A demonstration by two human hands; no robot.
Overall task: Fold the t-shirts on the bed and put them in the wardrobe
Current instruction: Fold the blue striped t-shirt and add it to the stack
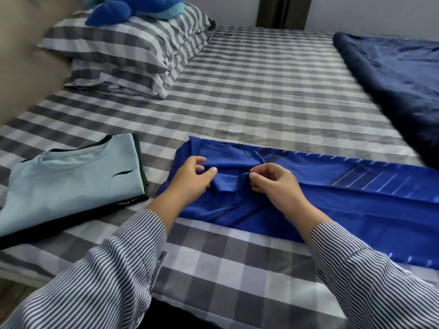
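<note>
Right at the near edge of the bed, the royal-blue t-shirt lies stretched out lengthwise, smooth and slightly shiny, with thin pale dashes along its far and right parts. Both hands work its bunched collar end. The left hand has thumb and curled fingers closed on a raised fold of the cloth; the right hand pinches the same ridge between thumb and fingertips, the other fingers tucked in. Striped shirt sleeves cover both forearms. Just to the left, apart from the blue shirt, a folded light-blue t-shirt rests on a dark garment. Grey-and-white checked bed sheet spreads beneath, with matching stacked pillows, a blue plush toy and a navy quilt beyond.
</note>
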